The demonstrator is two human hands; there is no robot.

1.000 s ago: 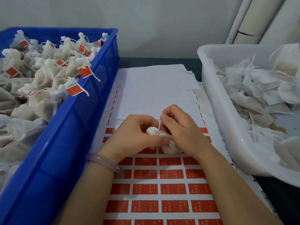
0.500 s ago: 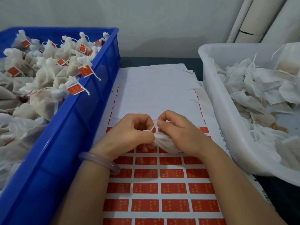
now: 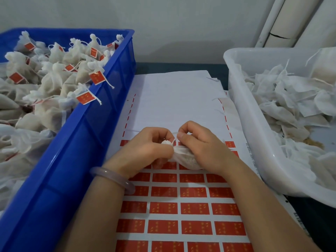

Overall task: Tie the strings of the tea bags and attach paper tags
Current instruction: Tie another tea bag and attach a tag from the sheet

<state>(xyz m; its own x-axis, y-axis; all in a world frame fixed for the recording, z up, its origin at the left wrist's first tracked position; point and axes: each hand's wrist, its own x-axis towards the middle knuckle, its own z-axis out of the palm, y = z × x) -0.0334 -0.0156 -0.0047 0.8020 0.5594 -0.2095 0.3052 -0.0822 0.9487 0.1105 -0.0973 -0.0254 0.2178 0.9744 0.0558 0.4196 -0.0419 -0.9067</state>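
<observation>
Gripping gathered neck of small white mesh tea bag (image 3: 183, 158) w/ left hand (image 3: 145, 149) & pinching its thin white string (image 3: 175, 140) w/ right hand (image 3: 203, 148), long axis left-right, body under right palm, over sheet of red rectangular paper tags (image 3: 181, 210).

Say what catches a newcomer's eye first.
Centre: left hand and right hand grip a small white mesh tea bag over a sheet of red paper tags. A blue plastic crate of tagged bags sits left, a white plastic tub of untagged bags right.
</observation>
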